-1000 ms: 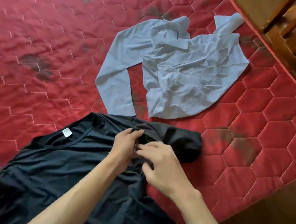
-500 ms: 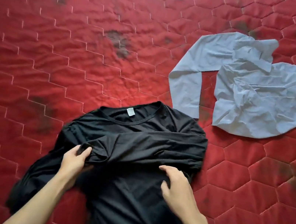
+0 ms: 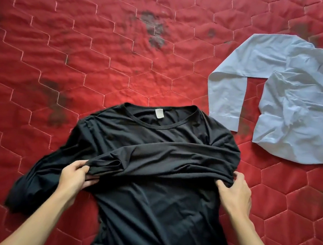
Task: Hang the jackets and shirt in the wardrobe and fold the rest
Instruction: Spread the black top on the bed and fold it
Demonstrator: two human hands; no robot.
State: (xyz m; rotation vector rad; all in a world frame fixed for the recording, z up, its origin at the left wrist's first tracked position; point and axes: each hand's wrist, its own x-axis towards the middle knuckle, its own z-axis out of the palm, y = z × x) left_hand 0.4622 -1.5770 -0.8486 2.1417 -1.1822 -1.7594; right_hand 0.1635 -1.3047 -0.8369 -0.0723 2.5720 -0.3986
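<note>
Black fabric is bunched in both your hands: your left hand [image 3: 76, 176] pinches the end of the sleeve [image 3: 161, 160] folded across the chest of the long-sleeved black top [image 3: 152, 216], and your right hand [image 3: 236, 192] grips the fold at its right side. The top lies flat on the near middle of the red quilted mattress [image 3: 63, 43], with its neck and white label [image 3: 159, 113] pointing away from you. The crumpled pale shirt [image 3: 305, 115] lies toward the right edge, one cuff just beside the black shoulder.
</note>
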